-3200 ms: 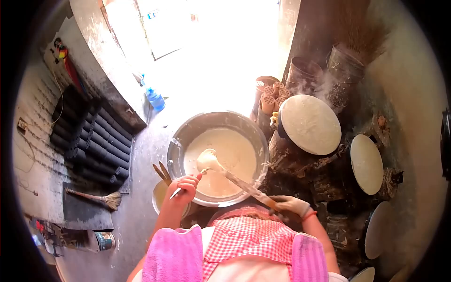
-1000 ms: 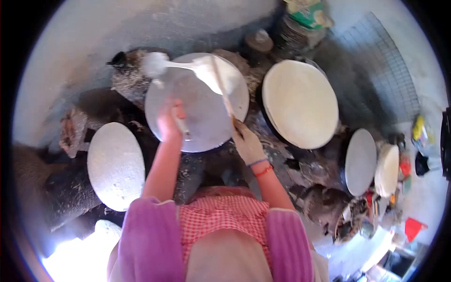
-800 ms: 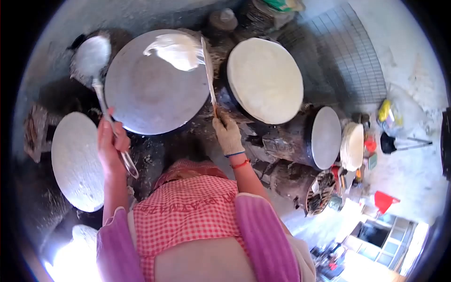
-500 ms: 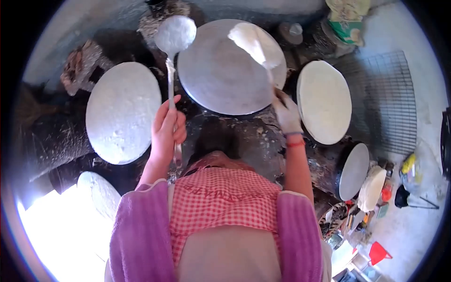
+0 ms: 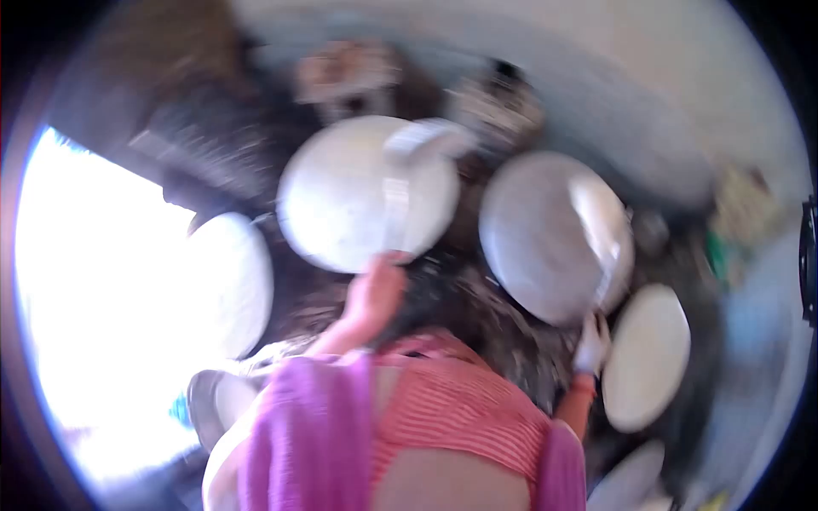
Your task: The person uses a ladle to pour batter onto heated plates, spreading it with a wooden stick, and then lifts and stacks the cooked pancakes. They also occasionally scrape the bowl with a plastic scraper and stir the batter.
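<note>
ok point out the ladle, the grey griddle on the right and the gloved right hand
ladle (image 5: 430, 136), head view, on the blurred bowl end.
grey griddle (image 5: 537, 234), head view, on the bare middle of its round top.
right hand (image 5: 592, 341), head view, on the back of the pale glove.

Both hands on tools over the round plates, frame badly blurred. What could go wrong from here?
1. The left hand holds a ladle out over a white-coated plate; any batter left on it might drip onto that sheet and mar it.
2. The gloved right hand holds a spreader at the edge of the grey plate; if the plate is hot, the wrist could get burnt.
3. Heavy blur suggests fast turning, so a tool may clip a neighbouring plate.
</note>
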